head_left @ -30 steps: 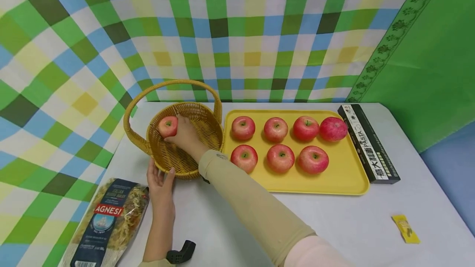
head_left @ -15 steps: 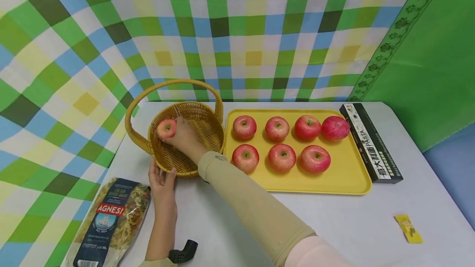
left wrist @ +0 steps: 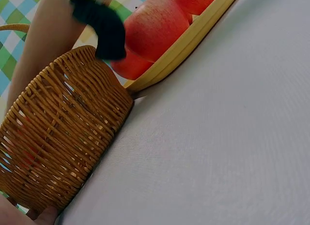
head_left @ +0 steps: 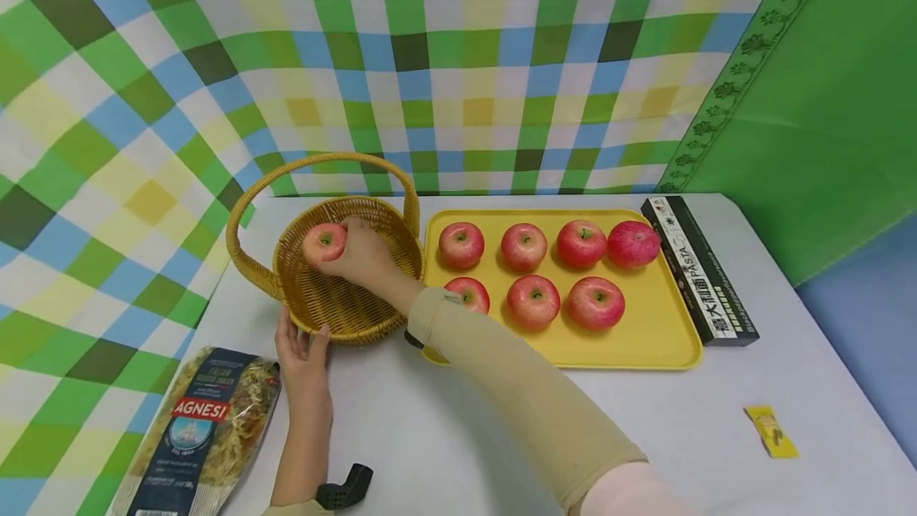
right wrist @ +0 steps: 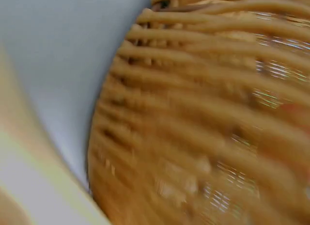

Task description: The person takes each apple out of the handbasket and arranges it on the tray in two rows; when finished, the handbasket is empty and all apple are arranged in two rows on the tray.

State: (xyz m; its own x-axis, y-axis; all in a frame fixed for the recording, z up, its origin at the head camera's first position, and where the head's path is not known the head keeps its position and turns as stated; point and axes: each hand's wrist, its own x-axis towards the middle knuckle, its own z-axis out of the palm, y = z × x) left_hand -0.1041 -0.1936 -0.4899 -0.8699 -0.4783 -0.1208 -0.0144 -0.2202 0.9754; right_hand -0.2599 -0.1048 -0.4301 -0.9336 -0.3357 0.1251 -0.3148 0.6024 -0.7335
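In the head view, my right hand [head_left: 364, 256] is inside the round wicker basket [head_left: 344, 333], its fingers and thumb around a red apple [head_left: 325, 244] near the basket's left wall. My left hand [head_left: 304, 358] lies against the outside of the basket's near left side, thumb toward the front and fingers along the wall. In the left wrist view, fingertips [left wrist: 46, 215] touch the lower weave of the basket [left wrist: 68, 123]. The right wrist view is filled by blurred basket weave [right wrist: 184, 104], with a reddish patch showing through it.
A yellow tray [head_left: 645, 345] with several red apples [head_left: 533, 302] stands right of the basket, partly behind my right sleeve [head_left: 516, 388]. A black pasta box [head_left: 698, 269] leans along its right edge. A pasta bag [head_left: 193, 428] lies front left, a small yellow packet [head_left: 771, 431] front right.
My right hand and the apple have shifted slightly right and up from the basket's left wall; the sleeve now covers part of a tray apple. The left hand stays at the basket. The head view shifted slightly.
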